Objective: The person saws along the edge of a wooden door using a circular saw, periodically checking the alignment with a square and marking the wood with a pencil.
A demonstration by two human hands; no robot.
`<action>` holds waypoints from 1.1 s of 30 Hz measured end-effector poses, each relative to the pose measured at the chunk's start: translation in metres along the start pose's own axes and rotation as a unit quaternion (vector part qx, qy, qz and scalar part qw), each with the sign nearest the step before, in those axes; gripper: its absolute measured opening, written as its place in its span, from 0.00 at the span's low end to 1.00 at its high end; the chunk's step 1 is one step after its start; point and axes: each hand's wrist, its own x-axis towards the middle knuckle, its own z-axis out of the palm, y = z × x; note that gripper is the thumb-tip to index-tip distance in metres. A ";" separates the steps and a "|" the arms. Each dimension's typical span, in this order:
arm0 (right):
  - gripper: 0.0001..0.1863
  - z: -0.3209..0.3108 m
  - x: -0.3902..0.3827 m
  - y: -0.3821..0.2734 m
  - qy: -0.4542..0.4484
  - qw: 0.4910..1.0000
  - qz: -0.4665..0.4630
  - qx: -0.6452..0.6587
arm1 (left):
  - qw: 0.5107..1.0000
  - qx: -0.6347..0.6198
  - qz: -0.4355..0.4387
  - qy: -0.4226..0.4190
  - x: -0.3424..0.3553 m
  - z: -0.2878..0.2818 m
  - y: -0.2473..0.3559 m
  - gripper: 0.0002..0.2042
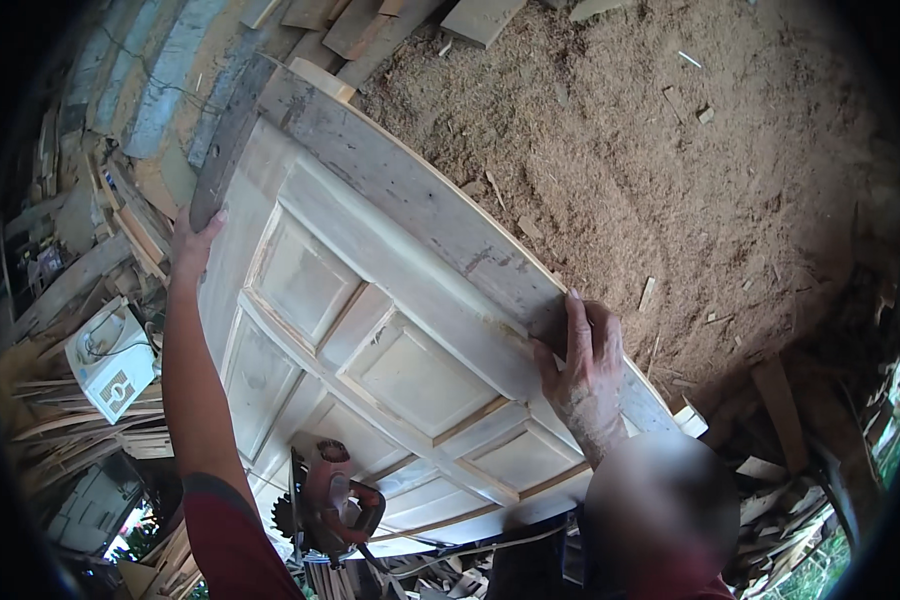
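A pale panelled wooden door (370,235) lies slanting in front of me. Along its far edge runs a long grey board (420,190), and a shorter grey board (232,140) meets it near the far left corner. My left hand (198,240) is closed round the lower end of the short board. Over the near right end of the long board, my right hand (585,370) has its thumb and fingers bent onto it. A blurred patch hides most of my right forearm. A red circular saw (335,500) with a toothed blade rests at the door's near side.
Sawdust (650,170) with scattered wood chips covers the ground beyond the door. At left, a white box-like appliance (112,360) sits among stacked wood offcuts (90,420). More scrap wood (780,410) lies at right. A pale cable (480,547) runs along the near edge.
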 end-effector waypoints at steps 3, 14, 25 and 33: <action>0.46 0.008 0.051 -0.041 -0.053 0.998 -0.018 -0.037 | 1.000 0.006 -0.021 0.006 -0.004 0.000 0.003 0.42; 0.26 0.124 0.233 -0.141 0.066 0.993 -0.087 -0.033 | 0.998 0.037 -0.036 0.023 0.001 0.005 -0.006 0.47; 0.27 0.125 0.228 -0.137 0.074 0.987 -0.133 -0.059 | 0.997 0.072 -0.019 0.036 0.004 0.008 -0.020 0.50; 0.28 0.115 0.231 -0.132 0.053 0.990 -0.125 -0.042 | 0.997 0.061 -0.028 0.033 0.004 0.003 -0.014 0.46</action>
